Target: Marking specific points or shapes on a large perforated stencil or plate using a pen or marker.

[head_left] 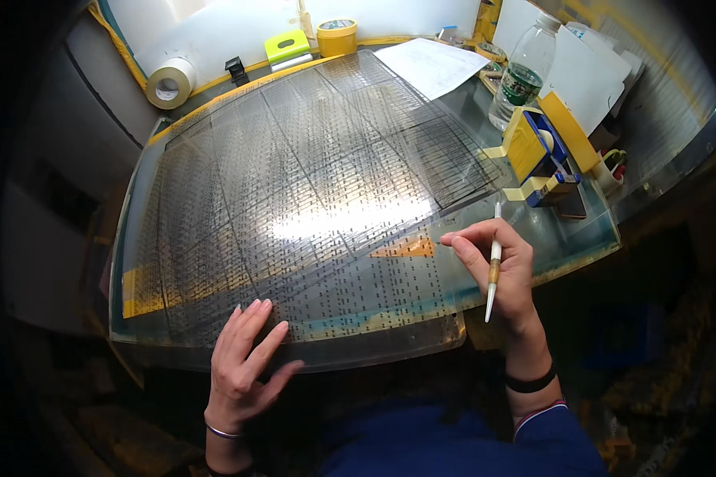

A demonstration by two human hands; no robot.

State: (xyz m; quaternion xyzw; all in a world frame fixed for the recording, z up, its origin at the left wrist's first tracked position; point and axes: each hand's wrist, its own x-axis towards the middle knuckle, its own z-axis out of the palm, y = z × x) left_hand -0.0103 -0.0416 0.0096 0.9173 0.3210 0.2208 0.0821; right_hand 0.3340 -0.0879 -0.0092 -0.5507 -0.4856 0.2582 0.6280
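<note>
A large clear film sheet (pixel 239 171) printed with rows of small dark marks and long dark lines covers most of the glass-topped table. My left hand (pixel 243 358) rests on its near edge, fingers spread and holding nothing. Over the sheet's right side, my right hand (pixel 513 274) is closed around a slim white pen-shaped tool (pixel 496 253) with a tan band, its pointed end downward. Its thumb and index finger also pinch together; anything between their tips is too small to make out. Just left of them is an orange triangular patch (pixel 410 249) at the sheet.
A blue-and-yellow tape dispenser (pixel 545 155) and a clear plastic bottle (pixel 525 71) stand at the right. Along the back are a tape roll (pixel 171 83), a green hole punch (pixel 287 48), a yellow round tub (pixel 336 38) and white paper (pixel 431 65). Bright glare crosses the sheet's middle.
</note>
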